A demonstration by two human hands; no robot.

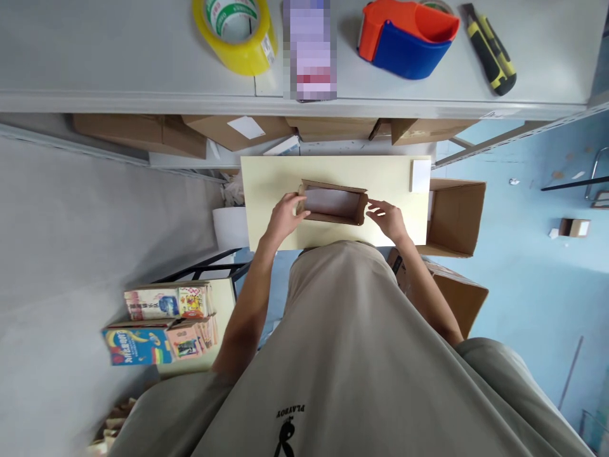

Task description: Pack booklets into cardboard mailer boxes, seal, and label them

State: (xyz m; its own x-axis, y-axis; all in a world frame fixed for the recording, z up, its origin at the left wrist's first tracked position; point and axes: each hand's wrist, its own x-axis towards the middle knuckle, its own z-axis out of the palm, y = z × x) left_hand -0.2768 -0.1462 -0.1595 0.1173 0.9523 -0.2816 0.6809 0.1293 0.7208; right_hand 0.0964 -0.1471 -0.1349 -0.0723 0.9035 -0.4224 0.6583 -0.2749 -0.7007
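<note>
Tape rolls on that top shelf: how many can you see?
2: a yellow roll at the shelf's left, another inside the orange-and-blue dispenser, mostly hidden.

A: Bright, even light from overhead; the pale table [266,190] is clearly lit with no glare.

B: Shadows?

A: Soft ones only, under the shelf [143,63] at the far side. 1 patch on that shelf is pixelated. The wide lens bends straight edges at the left and right borders, and the near shirt [352,355] looks slightly soft.
</note>
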